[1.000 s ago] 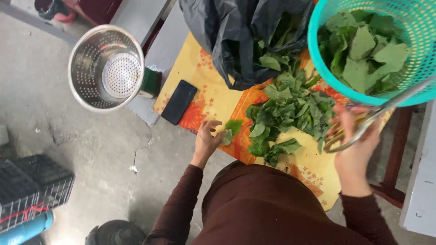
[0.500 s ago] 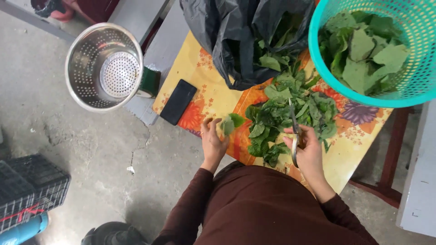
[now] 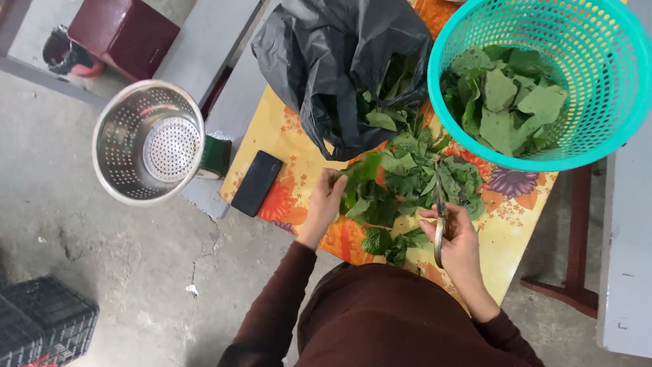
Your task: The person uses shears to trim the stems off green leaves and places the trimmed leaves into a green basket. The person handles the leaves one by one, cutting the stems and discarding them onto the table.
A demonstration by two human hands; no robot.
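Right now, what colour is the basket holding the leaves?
Teal, a perforated plastic basket, seen clearly in the head view, top right.

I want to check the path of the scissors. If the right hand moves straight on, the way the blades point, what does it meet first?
The right hand points the scissors up into the loose greens, so those leaves probably come first; the black bag lies beyond. Depth is uncertain.

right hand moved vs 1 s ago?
Yes. The right hand, holding scissors, has come in from below the teal basket toward the greens.
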